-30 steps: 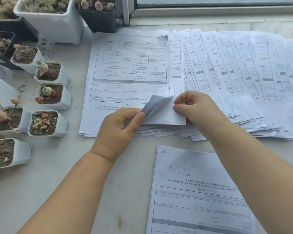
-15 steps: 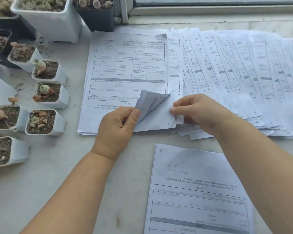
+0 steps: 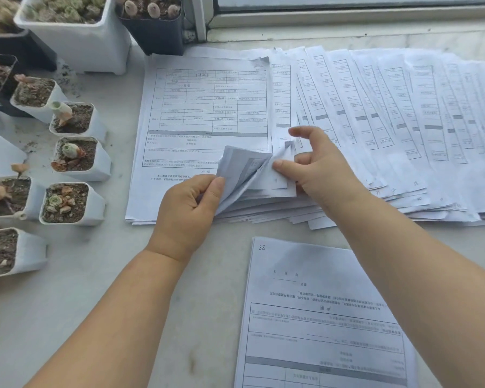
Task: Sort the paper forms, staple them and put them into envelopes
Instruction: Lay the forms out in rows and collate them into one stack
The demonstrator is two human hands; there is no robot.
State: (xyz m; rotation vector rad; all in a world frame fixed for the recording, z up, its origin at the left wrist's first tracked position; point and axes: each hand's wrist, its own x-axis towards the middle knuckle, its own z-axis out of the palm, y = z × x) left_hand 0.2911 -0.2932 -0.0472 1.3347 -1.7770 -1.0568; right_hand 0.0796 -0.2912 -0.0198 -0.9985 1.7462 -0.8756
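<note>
Fanned spread of paper forms point(image 3: 375, 121) across the far side of the sill surface point(image 3: 95, 303), overlapping left to right, full top sheet with a printed table point(image 3: 207, 107) at the spread's left end. Left hand point(image 3: 188, 208) at the near edge of that spread, thumb and fingers pinching the lifted bottom corners of several sheets point(image 3: 244, 169), corners curled up and back (a grey-printed underside showing in the fold). Right hand point(image 3: 319, 169) just right of the lifted corners, thumb tip pressed on the next sheet's corner, index finger raised and crooked above the spread, other fingers curled in; pinching that corner, as far as can be told. Separate smaller stack of forms point(image 3: 319, 317) nearer than the spread, apart from it, print upside down to the camera, handwritten "88" in its top-left corner. Left of the spread: row of small white pots with succulents point(image 3: 76, 158), soil crumbs scattered around them. Beyond the spread's left end: larger white pot point(image 3: 76, 43) and a dark pot point(image 3: 154, 32) beside it. Window frame point(image 3: 347, 12) running along behind the spread. No stapler or envelopes in view.
</note>
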